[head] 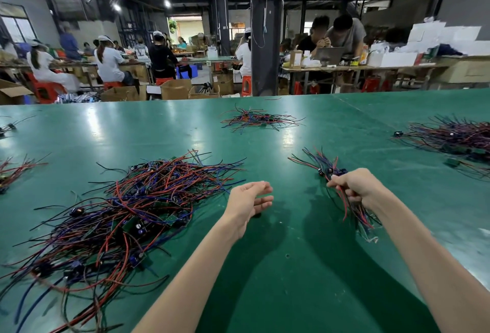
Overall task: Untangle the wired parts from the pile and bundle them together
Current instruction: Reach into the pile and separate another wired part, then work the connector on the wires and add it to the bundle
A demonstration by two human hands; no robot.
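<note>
Seen from the head camera, a worker at a green table (pixel 291 274) grips a bundle of wired parts (pixel 327 167) in the right hand (pixel 356 187). The fingers curl round its middle, so the small components fan out beyond the knuckles and the red, blue and black leads trail back under the wrist. The hold appears meant to keep sorted pieces together and off the tangle. The left hand (pixel 250 199) hovers with fingers loosely spread and nothing in it, just beside the right edge of the main pile (pixel 138 208), seemingly poised to draw out the next piece. That pile sprawls across the near left of the table, its loose ends reaching toward the near edge. Bare green surface lies between the two forearms and ahead of the hands, giving room to pull a lead clear. A smaller heap (pixel 261 119) sits well apart toward the far edge, and a darker heap (pixel 456 139) lies off to the right.
</note>
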